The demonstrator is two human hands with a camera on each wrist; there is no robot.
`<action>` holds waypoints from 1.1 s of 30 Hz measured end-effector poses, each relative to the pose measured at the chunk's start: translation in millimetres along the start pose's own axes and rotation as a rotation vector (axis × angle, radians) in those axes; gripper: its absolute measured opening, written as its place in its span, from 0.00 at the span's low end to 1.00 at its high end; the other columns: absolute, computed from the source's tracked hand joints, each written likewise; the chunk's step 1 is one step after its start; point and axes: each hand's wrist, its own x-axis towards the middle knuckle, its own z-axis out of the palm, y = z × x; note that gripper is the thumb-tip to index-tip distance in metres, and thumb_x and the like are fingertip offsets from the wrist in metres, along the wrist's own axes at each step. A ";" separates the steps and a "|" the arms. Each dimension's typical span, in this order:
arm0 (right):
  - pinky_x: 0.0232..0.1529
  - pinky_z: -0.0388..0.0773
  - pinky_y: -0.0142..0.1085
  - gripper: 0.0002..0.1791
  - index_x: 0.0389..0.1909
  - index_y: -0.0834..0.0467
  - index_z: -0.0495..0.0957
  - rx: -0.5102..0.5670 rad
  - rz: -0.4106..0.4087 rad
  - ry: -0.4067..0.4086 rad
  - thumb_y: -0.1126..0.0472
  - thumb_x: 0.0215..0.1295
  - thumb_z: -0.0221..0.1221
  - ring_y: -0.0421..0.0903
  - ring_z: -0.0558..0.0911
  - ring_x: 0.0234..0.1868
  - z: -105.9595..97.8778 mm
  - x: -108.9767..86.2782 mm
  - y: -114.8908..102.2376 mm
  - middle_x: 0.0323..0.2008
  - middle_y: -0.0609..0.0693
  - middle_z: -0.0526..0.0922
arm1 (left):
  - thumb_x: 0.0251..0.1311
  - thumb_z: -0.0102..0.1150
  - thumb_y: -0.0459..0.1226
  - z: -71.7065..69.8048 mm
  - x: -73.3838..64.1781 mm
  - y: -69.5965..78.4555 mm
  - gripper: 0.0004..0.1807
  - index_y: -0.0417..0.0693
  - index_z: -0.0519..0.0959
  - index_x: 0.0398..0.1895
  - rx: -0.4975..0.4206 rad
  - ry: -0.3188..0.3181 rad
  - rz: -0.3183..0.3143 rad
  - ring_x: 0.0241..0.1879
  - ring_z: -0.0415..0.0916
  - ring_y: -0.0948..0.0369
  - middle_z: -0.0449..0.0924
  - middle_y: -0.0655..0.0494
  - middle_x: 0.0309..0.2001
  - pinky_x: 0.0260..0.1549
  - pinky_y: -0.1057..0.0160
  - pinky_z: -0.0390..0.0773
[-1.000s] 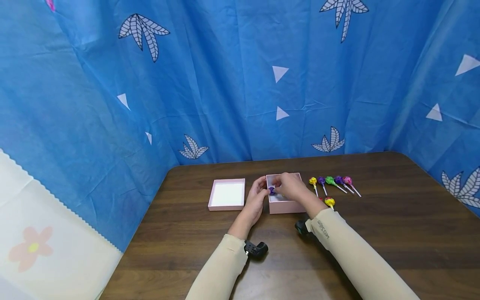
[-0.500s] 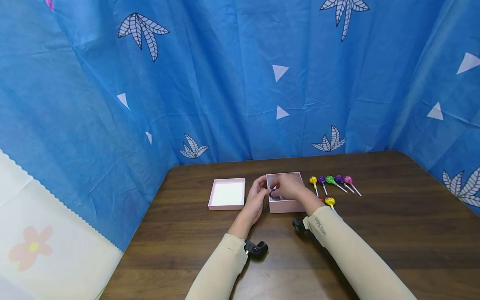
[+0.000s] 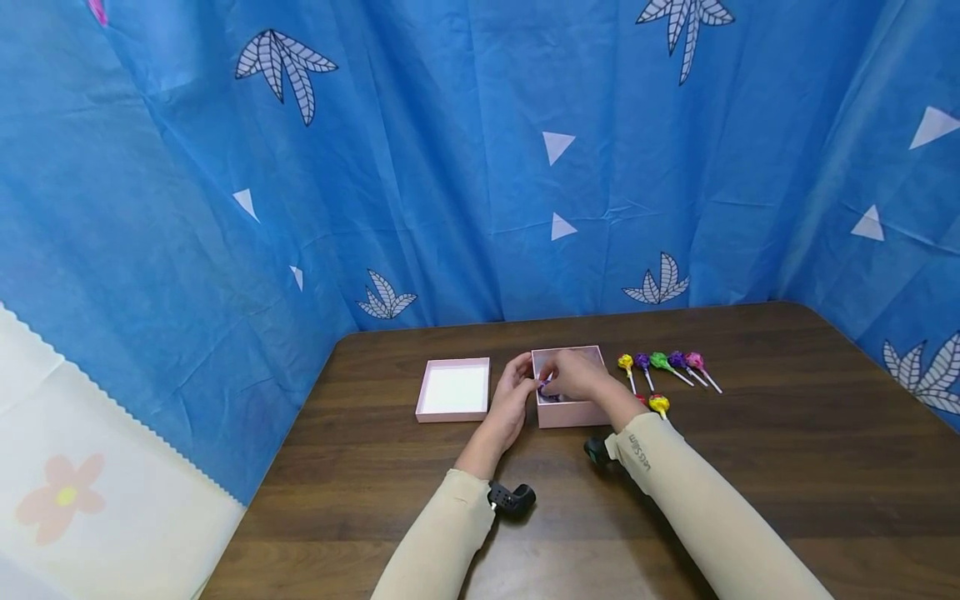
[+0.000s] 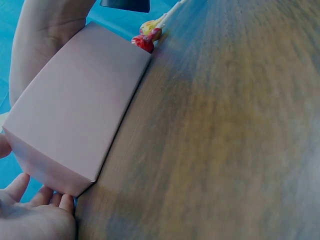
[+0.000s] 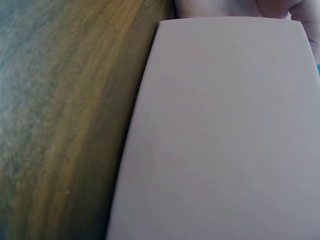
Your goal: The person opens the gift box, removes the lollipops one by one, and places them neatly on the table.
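Note:
A pink open-topped box (image 3: 573, 414) stands on the table, its long side filling much of both wrist views. My left hand (image 3: 512, 398) holds the box's left end, thumb at the rim and fingers against the outside. My right hand (image 3: 576, 375) reaches down into the box with curled fingers. At its fingertips, by the left inner wall, is a purple-wrapped lollipop (image 3: 550, 395), partly hidden by the hand. In the left wrist view, the left hand's fingers (image 4: 42, 196) touch the box's end wall. The rest of the inside is largely covered by my right hand.
A shallow pink lid (image 3: 453, 390) lies left of the box, its white inside facing up. Several lollipops, among them a green one (image 3: 660, 361) and a pink one (image 3: 696, 362), lie in a row to the right. A yellow lollipop (image 3: 659, 405) lies nearer, beside my right forearm.
The purple lollipop sits slightly lower in the head view than a second ago, and less of its round head shows. My right hand has shifted slightly left; my left hand stays put.

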 end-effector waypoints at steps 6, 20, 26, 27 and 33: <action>0.47 0.78 0.43 0.09 0.41 0.53 0.87 0.003 0.012 0.012 0.58 0.60 0.68 0.46 0.80 0.40 -2.2 -2.4 -2.6 0.40 0.49 0.88 | 0.63 0.46 0.28 -0.7 -0.5 -2.9 0.32 0.39 0.58 0.72 0.009 -0.002 0.000 0.73 0.56 0.48 0.58 0.40 0.74 0.75 0.48 0.55; 0.34 0.73 0.35 0.17 0.49 0.52 0.85 0.088 0.058 0.158 0.52 0.61 0.68 0.46 0.78 0.35 -30.3 -17.1 -5.6 0.36 0.49 0.86 | 0.64 0.47 0.29 -1.4 0.1 1.4 0.31 0.42 0.60 0.72 0.033 0.019 -0.037 0.75 0.54 0.48 0.58 0.43 0.75 0.77 0.47 0.52; 0.34 0.76 0.35 0.17 0.50 0.51 0.84 0.154 0.067 0.213 0.51 0.62 0.67 0.48 0.78 0.37 -43.2 -25.9 -3.0 0.38 0.51 0.84 | 0.65 0.46 0.28 -1.5 1.4 -0.6 0.31 0.42 0.60 0.72 0.048 0.026 -0.036 0.75 0.54 0.47 0.58 0.42 0.75 0.77 0.46 0.52; 0.35 0.77 0.35 0.17 0.51 0.51 0.84 0.169 0.067 0.221 0.52 0.63 0.66 0.49 0.78 0.38 -46.0 -28.0 -2.0 0.38 0.51 0.84 | 0.65 0.46 0.28 -1.3 1.5 -1.1 0.30 0.42 0.60 0.72 0.049 0.026 -0.037 0.75 0.54 0.47 0.58 0.42 0.75 0.77 0.46 0.51; 0.40 0.83 0.36 0.18 0.54 0.53 0.82 0.221 0.065 0.263 0.53 0.64 0.65 0.50 0.78 0.43 -61.1 -42.2 3.6 0.39 0.53 0.83 | 0.67 0.47 0.30 -2.1 1.5 -1.4 0.30 0.44 0.60 0.73 0.062 0.020 -0.048 0.76 0.53 0.48 0.57 0.44 0.76 0.78 0.47 0.51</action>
